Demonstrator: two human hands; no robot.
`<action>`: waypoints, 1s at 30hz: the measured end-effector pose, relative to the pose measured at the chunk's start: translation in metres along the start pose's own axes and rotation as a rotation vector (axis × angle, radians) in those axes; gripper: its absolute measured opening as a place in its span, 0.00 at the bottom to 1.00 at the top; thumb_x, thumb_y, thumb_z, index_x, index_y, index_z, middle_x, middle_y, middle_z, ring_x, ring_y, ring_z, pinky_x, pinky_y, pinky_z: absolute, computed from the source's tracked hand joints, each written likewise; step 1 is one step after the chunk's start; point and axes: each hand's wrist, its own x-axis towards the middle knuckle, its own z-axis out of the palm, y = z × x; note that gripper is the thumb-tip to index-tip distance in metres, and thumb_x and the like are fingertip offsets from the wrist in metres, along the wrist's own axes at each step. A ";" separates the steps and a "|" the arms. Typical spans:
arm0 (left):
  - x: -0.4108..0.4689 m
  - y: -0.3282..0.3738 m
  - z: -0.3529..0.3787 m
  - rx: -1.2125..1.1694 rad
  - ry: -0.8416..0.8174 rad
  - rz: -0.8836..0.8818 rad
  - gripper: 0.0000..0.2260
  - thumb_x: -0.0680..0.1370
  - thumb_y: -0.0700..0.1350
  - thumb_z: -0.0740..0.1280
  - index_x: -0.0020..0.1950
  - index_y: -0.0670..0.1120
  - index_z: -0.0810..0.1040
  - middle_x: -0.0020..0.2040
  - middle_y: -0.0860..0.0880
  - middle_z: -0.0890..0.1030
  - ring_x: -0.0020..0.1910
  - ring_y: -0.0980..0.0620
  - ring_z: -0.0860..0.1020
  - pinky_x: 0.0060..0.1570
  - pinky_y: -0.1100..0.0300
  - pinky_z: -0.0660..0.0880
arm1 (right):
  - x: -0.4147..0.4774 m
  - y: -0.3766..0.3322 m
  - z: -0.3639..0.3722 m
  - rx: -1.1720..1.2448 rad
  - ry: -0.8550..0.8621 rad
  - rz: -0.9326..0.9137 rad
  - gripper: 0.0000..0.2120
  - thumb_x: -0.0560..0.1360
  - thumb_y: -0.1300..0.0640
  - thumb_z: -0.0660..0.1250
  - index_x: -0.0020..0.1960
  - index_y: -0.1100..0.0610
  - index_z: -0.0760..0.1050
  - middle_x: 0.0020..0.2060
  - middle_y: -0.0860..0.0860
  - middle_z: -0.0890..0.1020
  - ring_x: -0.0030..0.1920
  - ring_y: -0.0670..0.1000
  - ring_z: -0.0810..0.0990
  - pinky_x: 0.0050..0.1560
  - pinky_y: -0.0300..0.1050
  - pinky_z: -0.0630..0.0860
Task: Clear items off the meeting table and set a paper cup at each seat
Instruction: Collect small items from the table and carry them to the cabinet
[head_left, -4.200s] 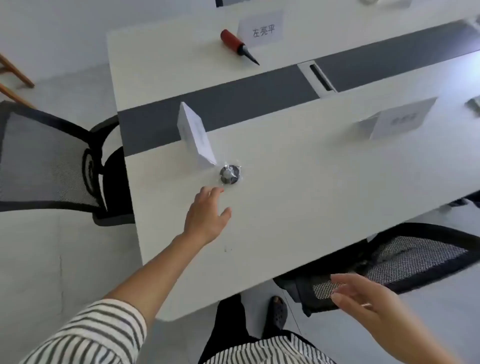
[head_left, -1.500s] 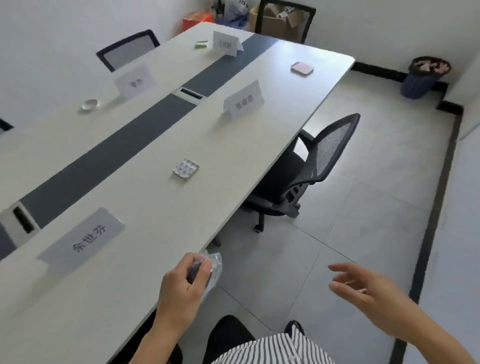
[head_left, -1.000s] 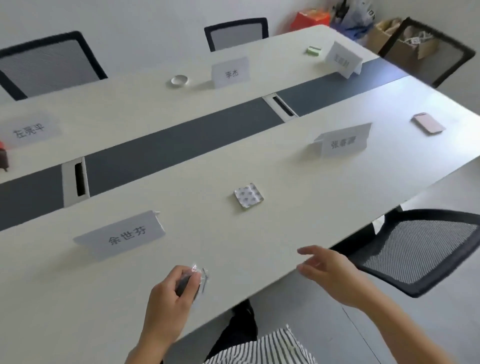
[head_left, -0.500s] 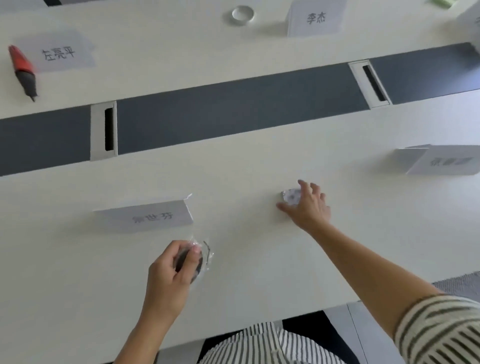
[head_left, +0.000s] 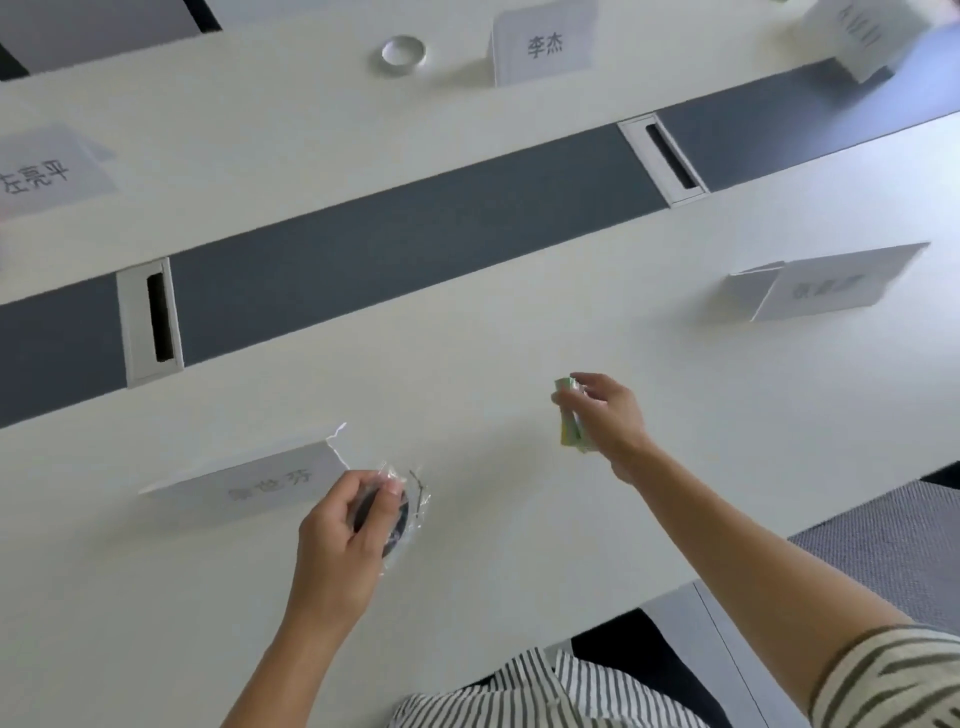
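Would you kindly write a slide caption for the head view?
Left hand holds a plastic-wrapped dark roll, right hand lifts a small flat pack off the meeting table.

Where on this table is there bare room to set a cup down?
Bare: the near edge of the table between both hands, and the stretch between the right hand and right name card. Crowded: around the left hand and near card.

On the table, a name card stands near left, another right; a round, perhaps glass, object lies far.
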 end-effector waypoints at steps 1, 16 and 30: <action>0.002 0.005 0.003 0.011 -0.019 0.024 0.06 0.78 0.47 0.68 0.42 0.48 0.79 0.41 0.52 0.83 0.37 0.58 0.78 0.35 0.74 0.72 | -0.010 -0.002 -0.012 0.117 -0.043 0.031 0.11 0.71 0.53 0.70 0.53 0.52 0.79 0.48 0.52 0.78 0.45 0.52 0.78 0.42 0.44 0.75; -0.066 0.082 0.150 0.158 -0.475 0.364 0.06 0.78 0.47 0.67 0.42 0.50 0.79 0.40 0.54 0.83 0.37 0.56 0.80 0.37 0.60 0.76 | -0.217 0.120 -0.209 0.936 -0.079 0.089 0.08 0.69 0.55 0.71 0.46 0.56 0.75 0.58 0.59 0.82 0.52 0.61 0.81 0.52 0.61 0.76; -0.278 0.079 0.335 0.376 -0.974 0.620 0.06 0.78 0.45 0.67 0.41 0.49 0.80 0.37 0.49 0.82 0.36 0.53 0.78 0.35 0.68 0.72 | -0.417 0.356 -0.351 0.536 0.529 0.304 0.06 0.79 0.55 0.62 0.51 0.54 0.77 0.50 0.56 0.81 0.53 0.54 0.81 0.50 0.50 0.77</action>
